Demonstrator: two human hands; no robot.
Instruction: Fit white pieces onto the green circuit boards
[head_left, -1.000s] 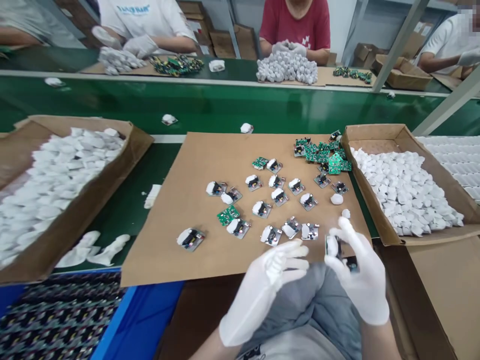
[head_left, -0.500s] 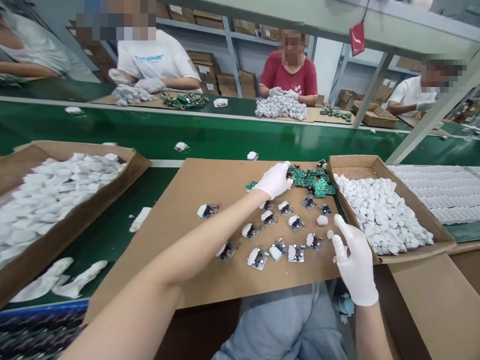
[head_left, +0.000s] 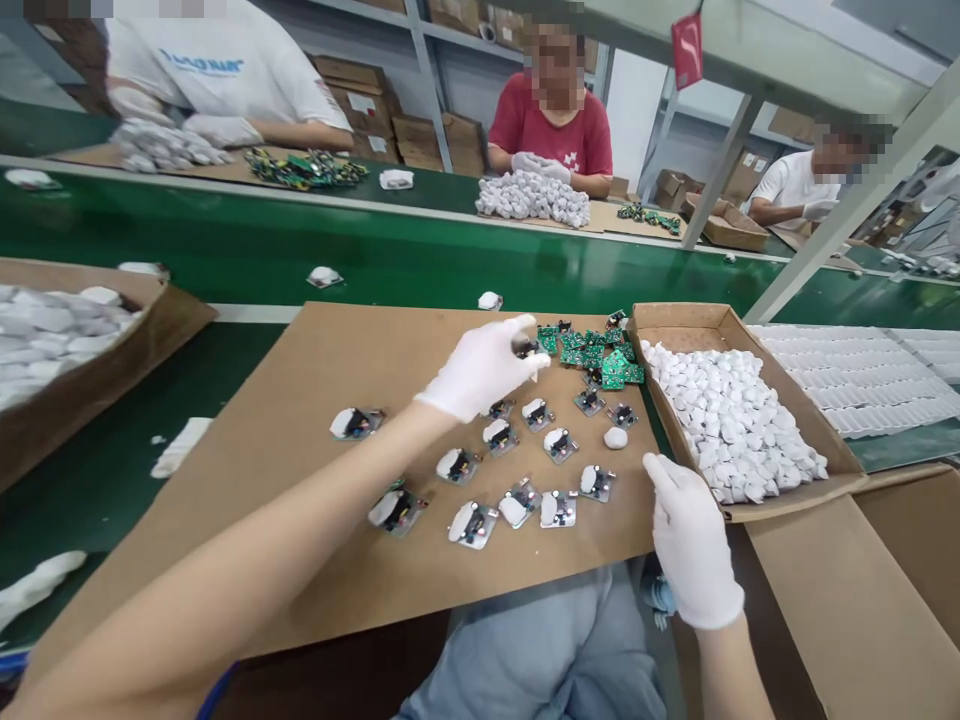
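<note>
In a white glove, my left hand (head_left: 487, 365) pinches a small dark circuit board (head_left: 526, 348) between thumb and fingers, above the cardboard sheet (head_left: 277, 400). Just right of it lies a heap of green circuit boards (head_left: 600, 352). My right hand (head_left: 694, 540), also gloved, is over the sheet's right edge with its fingers drawn together; whatever they hold is hidden. A loose white piece (head_left: 616, 438) rests up and left of its fingertips. Several boards with white pieces on them, such as this board (head_left: 473, 524), are spread over the sheet.
A cardboard tray (head_left: 679, 318) of white pieces stands at the right, beside white moulded trays (head_left: 862, 380). Another white-filled box (head_left: 172, 315) is at the left. A green conveyor (head_left: 405, 250) runs behind, with co-workers (head_left: 551, 130) across it. A slanted metal post (head_left: 817, 210) rises at the right.
My left hand has drawn back left from the green heap with a board. My right hand's fingers have come together. The view has shifted right.
</note>
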